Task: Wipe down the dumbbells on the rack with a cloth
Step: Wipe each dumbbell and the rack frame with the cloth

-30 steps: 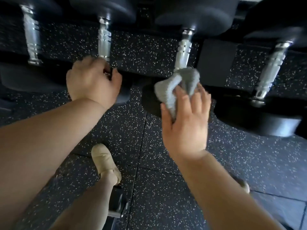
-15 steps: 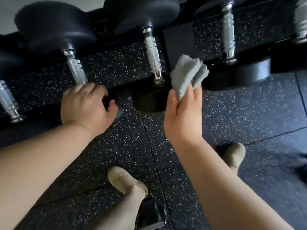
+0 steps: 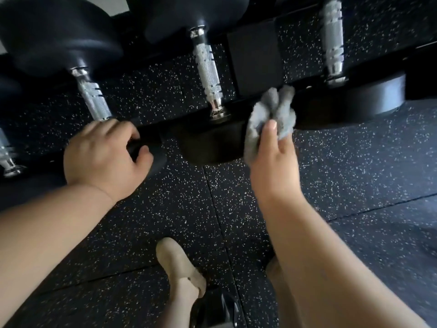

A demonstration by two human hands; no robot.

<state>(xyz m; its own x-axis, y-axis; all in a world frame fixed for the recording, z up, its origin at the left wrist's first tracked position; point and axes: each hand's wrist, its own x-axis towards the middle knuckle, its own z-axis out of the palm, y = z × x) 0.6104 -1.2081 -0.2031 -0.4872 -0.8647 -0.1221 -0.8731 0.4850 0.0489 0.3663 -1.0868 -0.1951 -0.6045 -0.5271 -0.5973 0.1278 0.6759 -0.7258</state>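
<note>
Black dumbbells with knurled chrome handles lie side by side on a black rack [image 3: 255,58]. My left hand [image 3: 106,157] grips the near black head of the left dumbbell [image 3: 94,100], fingers curled over its edge. My right hand [image 3: 274,159] holds a bunched grey cloth [image 3: 272,117] between thumb and fingers. The cloth sits against the right edge of the middle dumbbell's near head [image 3: 210,143], in the gap to the right dumbbell's head [image 3: 369,95]. The middle chrome handle [image 3: 208,72] is bare.
Speckled black rubber floor tiles [image 3: 354,174] lie below the rack. My beige-shoed foot [image 3: 177,263] stands on the floor near the bottom middle, beside a dark object [image 3: 217,306]. Another dumbbell handle [image 3: 7,157] shows at the far left edge.
The view has shifted right along the rack. My right hand carried the cloth off the middle chrome handle to the right edge of that dumbbell's near head. My left hand keeps its grip.
</note>
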